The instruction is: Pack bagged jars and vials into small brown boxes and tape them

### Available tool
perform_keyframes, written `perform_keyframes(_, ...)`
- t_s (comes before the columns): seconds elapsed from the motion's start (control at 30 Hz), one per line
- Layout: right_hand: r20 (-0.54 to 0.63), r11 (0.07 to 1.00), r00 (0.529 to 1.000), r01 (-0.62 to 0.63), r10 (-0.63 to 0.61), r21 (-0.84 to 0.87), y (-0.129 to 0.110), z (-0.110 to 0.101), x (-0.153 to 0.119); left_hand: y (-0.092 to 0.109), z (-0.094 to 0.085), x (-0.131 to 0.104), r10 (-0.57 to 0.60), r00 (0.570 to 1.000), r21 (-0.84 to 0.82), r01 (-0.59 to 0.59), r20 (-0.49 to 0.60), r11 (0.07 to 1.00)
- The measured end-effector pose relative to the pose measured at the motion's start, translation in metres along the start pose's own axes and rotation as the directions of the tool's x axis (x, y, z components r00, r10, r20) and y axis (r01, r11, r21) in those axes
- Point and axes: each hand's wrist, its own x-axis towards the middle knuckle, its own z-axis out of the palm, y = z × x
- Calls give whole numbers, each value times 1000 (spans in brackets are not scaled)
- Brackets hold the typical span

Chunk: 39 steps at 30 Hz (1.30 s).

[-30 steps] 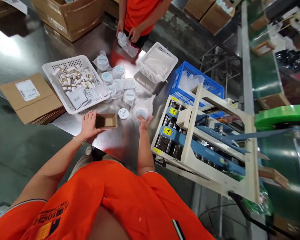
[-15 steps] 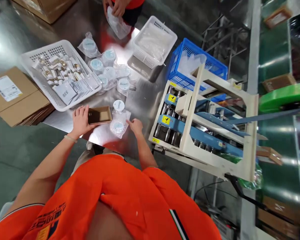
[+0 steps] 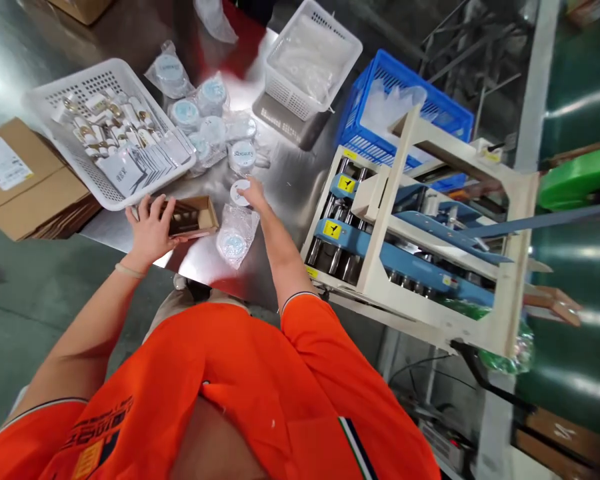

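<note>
My left hand [image 3: 153, 227] grips the left end of a small open cardboard box [image 3: 206, 220], its fingers over the far side and the thumb along the near side. Small items seem to lie inside, partly covered by the hand. My right hand [image 3: 254, 193] has its fingertips closed on the edge of a round white-topped container [image 3: 238, 193] standing on the table. Just below it lies a round container in bubble wrap [image 3: 235, 245], touched by neither hand. Several more wrapped round containers [image 3: 213, 130] are grouped farther back.
A white basket [image 3: 111, 200] of small bottles and cards stands left, beside flattened cardboard [image 3: 40, 193]. Behind are another white basket [image 3: 290, 100] and a blue crate [image 3: 347, 120]. A roller machine [image 3: 375, 267] borders the metal table [image 3: 285, 200] on the right.
My right hand has moved away from the wrapped container, forward to the round white-topped one. Over the box, my left hand's fingers have shifted. The other person's hands have left the view.
</note>
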Motion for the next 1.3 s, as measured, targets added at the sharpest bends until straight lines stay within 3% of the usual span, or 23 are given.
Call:
perform_keyframes(0.1, -121, 990, 982, -141, 143, 24, 21, -34, -8, 0, 10, 1, 13, 1000, 8, -13, 9, 1000)
perform_keyframes(0.23, -103, 976, 975, -182, 195, 124, 34, -52, -22, 2, 17, 2, 5, 1000, -6, -5, 6, 1000)
perform_keyframes(0.33, -122, 976, 986, -92, 117, 195, 32, -46, -27, 3, 16, 4, 3, 1000, -31, -3, -6, 1000)
perform_keyframes(0.4, -68, 985, 995, -57, 68, 161, 28, -41, -28, 2, 14, 6, 2, 1000, -39, -2, -9, 999)
perform_keyframes(0.57, 59, 981, 983, -169, 175, -95, 25, -36, -33, 2, 14, 7, -1, 1000, -47, 0, -7, 999)
perform_keyframes(0.77, 161, 968, 962, -194, 219, -159, 25, -38, -32, 2, 15, 5, -8, 1000, -36, 8, 3, 999)
perform_keyframes(0.9, 277, 979, 939, -201, 202, -33, 22, -35, -30, 2, 15, 6, 2, 1000, -44, -2, -1, 999)
perform_keyframes(1.1, 290, 980, 938, -201, 192, 3, 18, -30, -36, 2, 16, 6, 10, 1000, -60, -9, 10, 998)
perform_keyframes(1.3, 540, 984, 841, -115, 22, 138, 14, -28, -52, 3, 16, 5, 3, 1000, -72, -3, 4, 997)
